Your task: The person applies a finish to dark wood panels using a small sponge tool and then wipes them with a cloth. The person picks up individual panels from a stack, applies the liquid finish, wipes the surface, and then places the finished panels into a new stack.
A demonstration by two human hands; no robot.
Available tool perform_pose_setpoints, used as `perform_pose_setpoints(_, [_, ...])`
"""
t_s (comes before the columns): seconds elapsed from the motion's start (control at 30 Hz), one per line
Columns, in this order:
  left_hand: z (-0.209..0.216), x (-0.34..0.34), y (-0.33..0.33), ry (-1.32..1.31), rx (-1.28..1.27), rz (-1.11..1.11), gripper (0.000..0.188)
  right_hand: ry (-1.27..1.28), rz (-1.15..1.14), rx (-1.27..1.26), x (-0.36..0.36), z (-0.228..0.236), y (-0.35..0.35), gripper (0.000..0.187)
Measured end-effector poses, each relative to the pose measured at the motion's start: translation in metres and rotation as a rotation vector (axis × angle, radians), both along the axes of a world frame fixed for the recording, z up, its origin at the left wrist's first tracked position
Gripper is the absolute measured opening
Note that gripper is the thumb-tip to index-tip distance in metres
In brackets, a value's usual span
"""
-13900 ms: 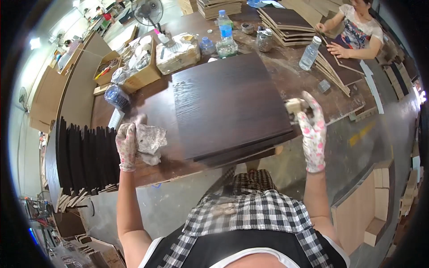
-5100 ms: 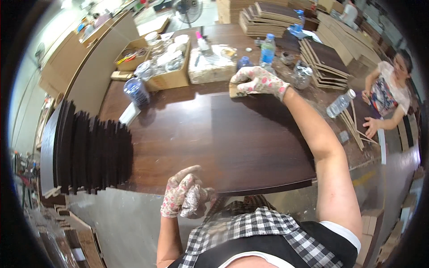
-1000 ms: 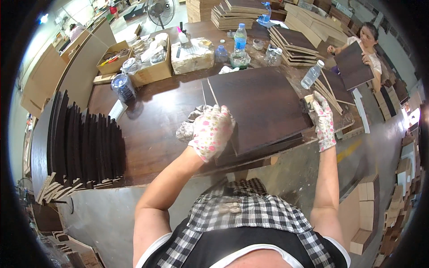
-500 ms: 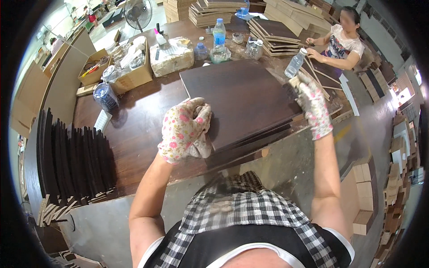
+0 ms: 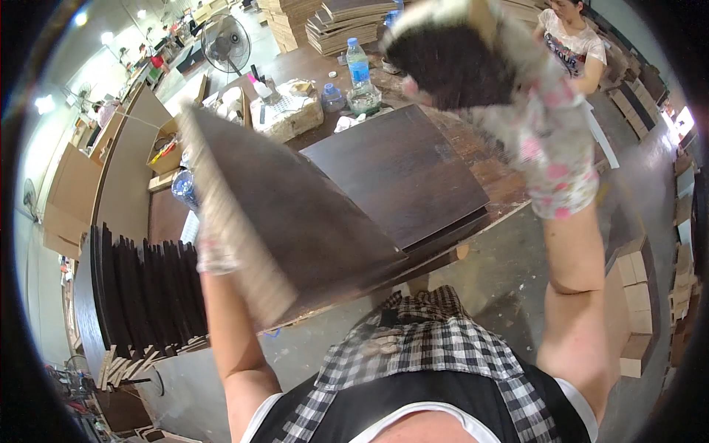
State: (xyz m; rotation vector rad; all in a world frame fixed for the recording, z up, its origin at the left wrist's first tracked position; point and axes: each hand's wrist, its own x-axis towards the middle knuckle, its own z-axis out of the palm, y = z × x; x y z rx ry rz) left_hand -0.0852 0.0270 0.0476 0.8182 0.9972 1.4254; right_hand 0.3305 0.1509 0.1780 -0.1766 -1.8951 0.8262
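My left hand [image 5: 217, 249], in a flowered glove, grips the outer edge of a dark brown board [image 5: 288, 199]. The board is tilted up off the table, blurred by motion, and hides most of that hand's fingers. Raised high at the upper right, my right hand [image 5: 550, 144] wears a matching glove and is closed on a brush [image 5: 450, 66] with dark bristles, smeared by motion. Between the hands, a low stack of dark boards [image 5: 406, 173] lies flat on the brown table [image 5: 487, 159], near its front edge.
Dark boards [image 5: 148, 288] stand on edge in a row at the left. Behind are a wrapped block [image 5: 284, 118], a water bottle [image 5: 358, 65] and a fan [image 5: 226, 46]. A co-worker [image 5: 572, 44] is at the far right, beyond piled boards [image 5: 347, 26].
My left hand has swung left with a board, tilting it up off the stack. My right hand has lifted the brush from the stack's right side toward the camera.
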Motion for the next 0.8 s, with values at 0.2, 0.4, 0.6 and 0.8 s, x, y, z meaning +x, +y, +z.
perform_pose_setpoints(0.2, [0.010,-0.052,-0.063,0.779,-0.092,0.433,0.063,0.370,-0.127,-0.895,0.070,-0.144,0.056,0.044])
perform_pose_setpoints(0.4, [-0.042,0.009,-0.043,0.339,-0.176,0.469,0.063,0.300,-0.177,-1.080,0.052,-0.208,0.041,0.043])
perform_pose_setpoints(0.6, [-0.094,0.063,0.019,0.381,-0.221,0.233,0.058,0.274,-0.111,-0.990,0.055,-0.199,0.070,0.043])
perform_pose_setpoints(0.8, [-0.100,0.075,0.034,0.904,-0.172,0.306,0.056,-0.248,-0.276,-0.548,0.010,-0.158,0.154,0.037])
